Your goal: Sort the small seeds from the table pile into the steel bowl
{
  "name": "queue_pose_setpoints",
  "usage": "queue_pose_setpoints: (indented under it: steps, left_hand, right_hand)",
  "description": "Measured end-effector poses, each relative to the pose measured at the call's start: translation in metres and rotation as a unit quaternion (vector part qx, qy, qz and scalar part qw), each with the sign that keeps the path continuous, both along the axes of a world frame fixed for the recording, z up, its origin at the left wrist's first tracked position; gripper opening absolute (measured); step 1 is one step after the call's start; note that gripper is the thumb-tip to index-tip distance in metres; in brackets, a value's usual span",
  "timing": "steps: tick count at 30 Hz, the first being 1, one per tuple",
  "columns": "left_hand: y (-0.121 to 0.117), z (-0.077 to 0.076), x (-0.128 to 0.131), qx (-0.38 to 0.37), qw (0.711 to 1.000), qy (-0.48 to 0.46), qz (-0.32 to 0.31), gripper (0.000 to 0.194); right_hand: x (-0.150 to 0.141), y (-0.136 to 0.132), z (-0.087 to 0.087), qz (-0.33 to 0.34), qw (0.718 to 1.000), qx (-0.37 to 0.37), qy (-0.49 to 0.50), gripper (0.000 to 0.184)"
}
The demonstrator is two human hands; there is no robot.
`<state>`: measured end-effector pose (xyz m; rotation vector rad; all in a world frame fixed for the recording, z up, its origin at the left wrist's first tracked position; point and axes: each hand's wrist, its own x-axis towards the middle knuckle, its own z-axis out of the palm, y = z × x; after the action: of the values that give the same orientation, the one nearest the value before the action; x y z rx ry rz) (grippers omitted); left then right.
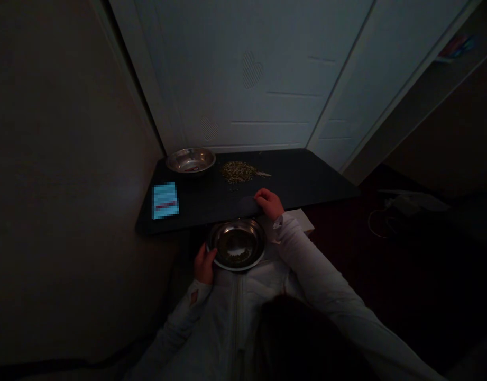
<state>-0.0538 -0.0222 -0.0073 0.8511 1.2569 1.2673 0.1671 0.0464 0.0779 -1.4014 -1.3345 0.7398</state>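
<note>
My left hand (204, 263) grips the left rim of a steel bowl (237, 244) held just below the near edge of a dark table (302, 180). Small greenish bits lie in the bottom of that bowl. My right hand (269, 203) rests at the table's near edge above the bowl, fingers curled downward on the dark surface; in the dim light I cannot make out whether they hold anything. A heap of small pale seeds or husks (238, 171) lies farther back on the table.
A second steel bowl (190, 160) stands at the table's back left. A light blue card or packet (165, 200) lies at the left front. White cupboard doors (267, 79) rise behind the table, a wall stands at the left, and cables lie on the floor at right.
</note>
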Motion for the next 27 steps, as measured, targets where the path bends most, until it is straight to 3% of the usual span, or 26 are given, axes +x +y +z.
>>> queue_pose_setpoints:
  steps: [12,17,27]
  left_hand:
    - [-0.0010,0.0043,0.0006,0.004,1.000,0.029,0.004,0.036]
    - [-0.0014,0.0067,0.0008,0.000,1.000,0.012,0.003,0.039]
    - [-0.0003,0.0006,0.0007,-0.001,1.000,-0.001,0.003,0.041]
  right_hand:
    - [-0.0002,-0.0012,-0.0004,0.018,1.000,-0.015,0.011,0.009]
    - [0.0004,-0.0008,0.0008,-0.013,1.000,-0.003,0.006,0.010]
    - [0.0013,0.0022,-0.0051,-0.014,1.000,-0.001,-0.016,0.010]
